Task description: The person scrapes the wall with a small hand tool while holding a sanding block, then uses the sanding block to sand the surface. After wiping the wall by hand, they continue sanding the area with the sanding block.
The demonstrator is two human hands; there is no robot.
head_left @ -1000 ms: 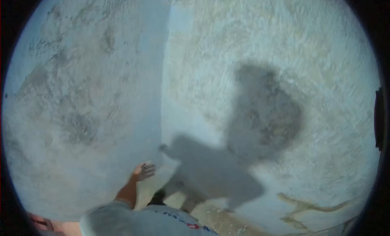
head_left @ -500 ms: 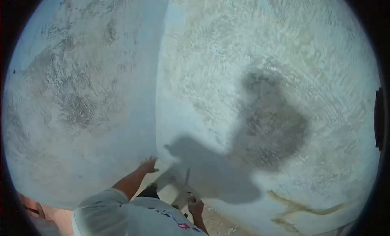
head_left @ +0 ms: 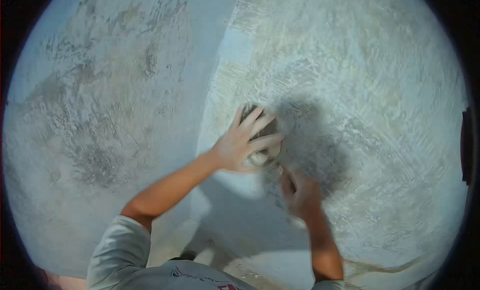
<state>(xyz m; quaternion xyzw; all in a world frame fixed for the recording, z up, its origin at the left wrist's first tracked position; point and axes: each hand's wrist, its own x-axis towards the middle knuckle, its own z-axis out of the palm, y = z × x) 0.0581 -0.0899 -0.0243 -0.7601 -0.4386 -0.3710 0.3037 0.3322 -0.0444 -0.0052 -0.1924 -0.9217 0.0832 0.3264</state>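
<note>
My left hand [head_left: 242,142] is raised in front of the wall, its fingers spread over the dark, broad blade of what looks like a putty knife [head_left: 263,132]. A pale smear shows on the blade's lower part, below the fingers. My right hand [head_left: 301,192] is closed just below and to the right, at the handle end of the putty knife; motion blurs it, and its fingers hide the handle. Both hands are close to the right wall face [head_left: 390,120], which carries rough, streaky, pale coating.
A second wall face [head_left: 100,115] with grey, patchy streaks meets the right one along a vertical corner [head_left: 212,75]. My shadow [head_left: 320,145] falls on the right face. Brown staining [head_left: 385,267] runs low on the right.
Both hands have risen from low near my body to the right wall face. The left hand has moved right onto the blade, and the right hand has come up with the putty knife.
</note>
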